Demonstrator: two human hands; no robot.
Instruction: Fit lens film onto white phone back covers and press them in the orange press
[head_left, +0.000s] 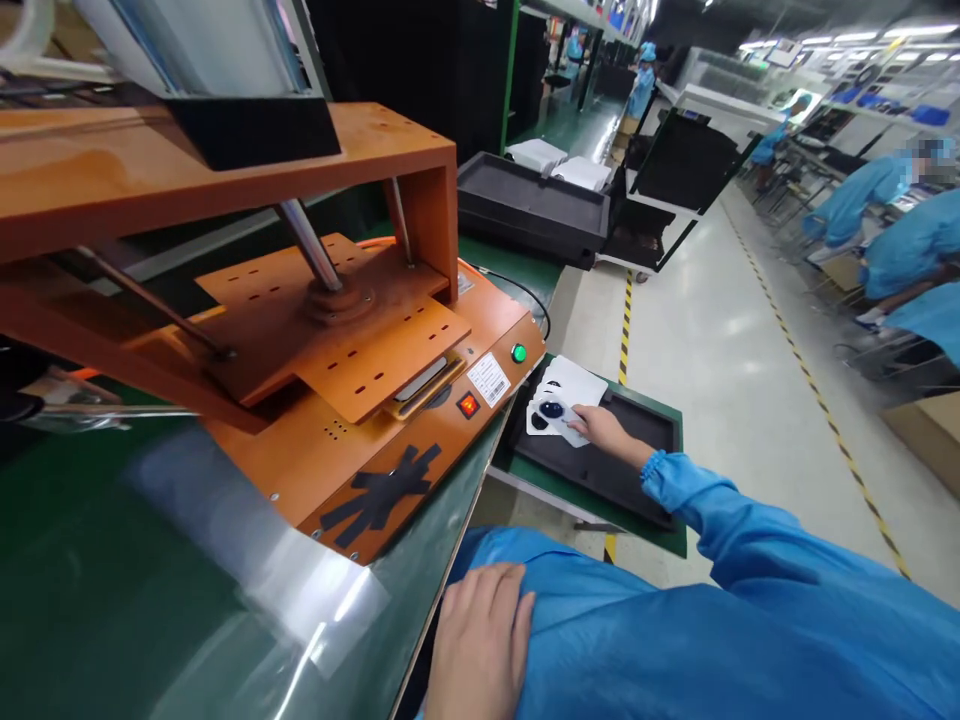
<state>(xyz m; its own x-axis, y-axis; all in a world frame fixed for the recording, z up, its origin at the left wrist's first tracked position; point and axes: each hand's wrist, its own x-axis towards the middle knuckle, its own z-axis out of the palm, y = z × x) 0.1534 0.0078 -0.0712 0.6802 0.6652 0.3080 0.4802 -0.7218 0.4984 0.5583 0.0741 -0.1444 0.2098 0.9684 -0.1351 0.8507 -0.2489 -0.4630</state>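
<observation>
To the right, my right hand reaches over a black tray, its fingers closed on the edge of a white phone back cover. That cover has a round dark camera window near one end. Beneath and behind it, more white covers lie fanned in an overlapping pile in the tray. My left hand rests palm down on my blue-sleeved lap beside the table edge, fingers stretched out, with nothing in it.
An orange press machine with a lit green button and a red switch stands on the green table. Clear plastic film lies before it. Another black tray holds white stacks. Beyond are a cart and workers in blue.
</observation>
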